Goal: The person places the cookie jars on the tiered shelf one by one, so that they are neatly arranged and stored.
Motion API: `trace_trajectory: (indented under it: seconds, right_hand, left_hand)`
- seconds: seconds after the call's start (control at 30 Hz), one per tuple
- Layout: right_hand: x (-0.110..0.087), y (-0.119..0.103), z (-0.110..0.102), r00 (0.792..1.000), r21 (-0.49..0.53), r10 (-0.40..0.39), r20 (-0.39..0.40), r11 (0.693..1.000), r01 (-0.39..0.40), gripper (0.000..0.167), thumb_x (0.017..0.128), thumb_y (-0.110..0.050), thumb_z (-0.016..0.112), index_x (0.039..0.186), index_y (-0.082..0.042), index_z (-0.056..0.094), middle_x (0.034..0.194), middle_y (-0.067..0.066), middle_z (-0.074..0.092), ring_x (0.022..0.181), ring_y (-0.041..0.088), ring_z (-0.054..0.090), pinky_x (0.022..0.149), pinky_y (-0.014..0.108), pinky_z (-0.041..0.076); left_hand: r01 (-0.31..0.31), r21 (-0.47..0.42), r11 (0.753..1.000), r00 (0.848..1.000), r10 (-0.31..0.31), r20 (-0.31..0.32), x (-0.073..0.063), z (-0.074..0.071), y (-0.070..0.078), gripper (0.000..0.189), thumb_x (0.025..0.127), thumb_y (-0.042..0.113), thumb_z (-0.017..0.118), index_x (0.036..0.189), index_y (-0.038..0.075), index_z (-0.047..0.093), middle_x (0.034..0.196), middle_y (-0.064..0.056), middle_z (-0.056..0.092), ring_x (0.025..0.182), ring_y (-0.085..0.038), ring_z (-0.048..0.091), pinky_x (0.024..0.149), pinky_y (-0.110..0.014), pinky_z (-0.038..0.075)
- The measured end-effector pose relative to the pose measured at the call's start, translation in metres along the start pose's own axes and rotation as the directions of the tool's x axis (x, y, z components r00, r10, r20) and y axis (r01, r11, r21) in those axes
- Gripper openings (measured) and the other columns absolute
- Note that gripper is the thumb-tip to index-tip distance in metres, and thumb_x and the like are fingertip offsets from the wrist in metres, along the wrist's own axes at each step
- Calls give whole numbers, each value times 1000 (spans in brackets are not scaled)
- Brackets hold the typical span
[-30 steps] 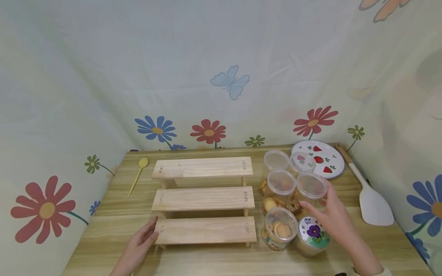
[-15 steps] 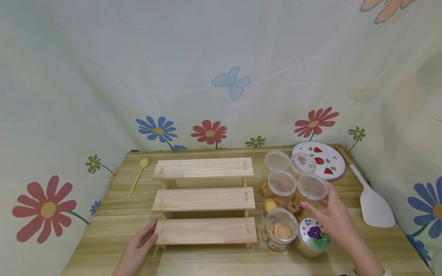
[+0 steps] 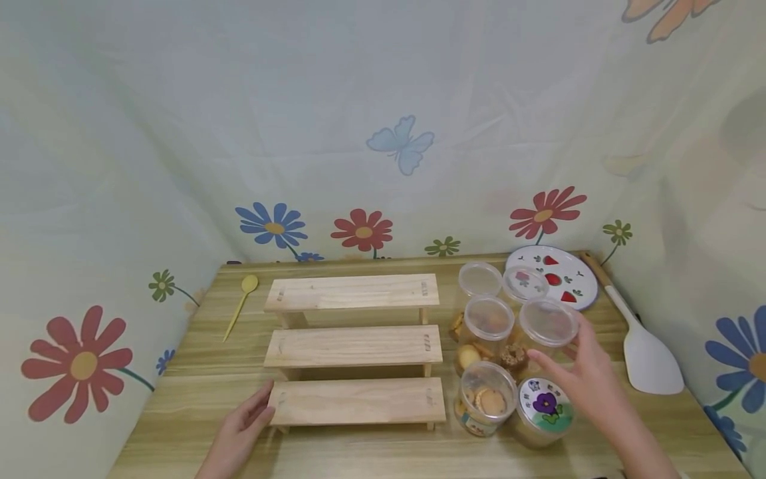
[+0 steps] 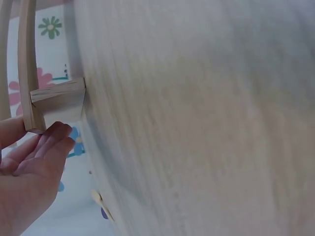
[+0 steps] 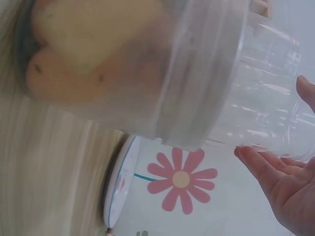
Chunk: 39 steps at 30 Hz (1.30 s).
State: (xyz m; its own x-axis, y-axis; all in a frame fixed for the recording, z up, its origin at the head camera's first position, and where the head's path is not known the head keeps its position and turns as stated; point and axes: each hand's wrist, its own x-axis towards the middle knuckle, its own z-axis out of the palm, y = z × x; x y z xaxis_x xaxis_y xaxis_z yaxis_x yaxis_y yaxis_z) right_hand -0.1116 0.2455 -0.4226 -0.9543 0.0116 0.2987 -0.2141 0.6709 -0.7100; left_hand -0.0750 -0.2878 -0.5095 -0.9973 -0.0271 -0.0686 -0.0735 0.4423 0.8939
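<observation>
A three-step wooden rack (image 3: 354, 346) stands mid-table. My left hand (image 3: 238, 426) is at the left end of its front board (image 3: 359, 400); in the left wrist view thumb and fingers lie on either side of the board end. My right hand (image 3: 583, 372) grips a clear lidded jar (image 3: 548, 322), thumb on one side and fingers on the other. Beside it stand clear lidded jars of biscuits, among them a front jar (image 3: 485, 399) and a jar with a flower-printed lid (image 3: 544, 407). In the right wrist view a biscuit-filled jar (image 5: 123, 59) partly covers the held one.
Behind the jars lies a white plate (image 3: 577, 279) with strawberry prints. A white spatula (image 3: 652, 359) with a wooden handle lies along the right side. A yellow spoon (image 3: 239, 307) is left of the rack. Flower-printed cloth (image 3: 395, 219) surrounds the table.
The gripped jar has shifted slightly right and its lid looks larger, closer to the head camera; my right hand has moved with it. My left hand stays at the rack.
</observation>
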Motion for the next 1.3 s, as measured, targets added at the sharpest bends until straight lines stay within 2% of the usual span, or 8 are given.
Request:
trace_trajectory:
  seconds: [0.27,0.57,0.8,1.03,1.3]
  right_hand:
    - [-2,-15,-13,1000,-52,-8,-28,999,6,95,82,-31,79,150,-5,18,132,29,46,112,49,52,82,44,49]
    - [-2,-24,-24,999,-70,-18,-27,997,16,99,81,-31,79,152,-5,15,133,30,44,111,50,52,83,46,48]
    - [-1,-29,-33,998,-112,20,-53,993,-26,100,82,-36,78,152,-8,14,134,29,44,111,50,52,82,48,49]
    - [-3,-37,-40,997,-131,2,-74,991,-11,101,79,-36,80,153,-14,16,132,25,48,112,46,53,82,41,49]
    - [-6,-44,-48,997,-143,10,-79,990,-21,104,79,-38,80,154,-13,12,135,29,44,110,49,52,79,44,49]
  left_hand:
    - [12,-34,999,1000,-12,9,1,0,5,48,99,9,56,140,-10,40,145,-23,38,126,-33,43,91,-13,41]
    - [27,-25,999,1000,-27,3,0,-1,7,48,99,10,55,141,-9,40,145,-23,38,127,-33,43,91,-14,42]
    - [34,-38,999,999,-33,5,1,-1,5,48,99,10,55,141,-9,40,146,-22,38,127,-32,43,92,-15,42]
    - [44,-34,998,999,-44,17,2,-2,4,49,100,11,54,141,-9,39,146,-23,37,128,-32,41,92,-15,42]
    - [40,-21,999,999,-40,19,2,-2,3,48,99,9,55,141,-9,39,146,-23,37,127,-32,42,92,-14,41]
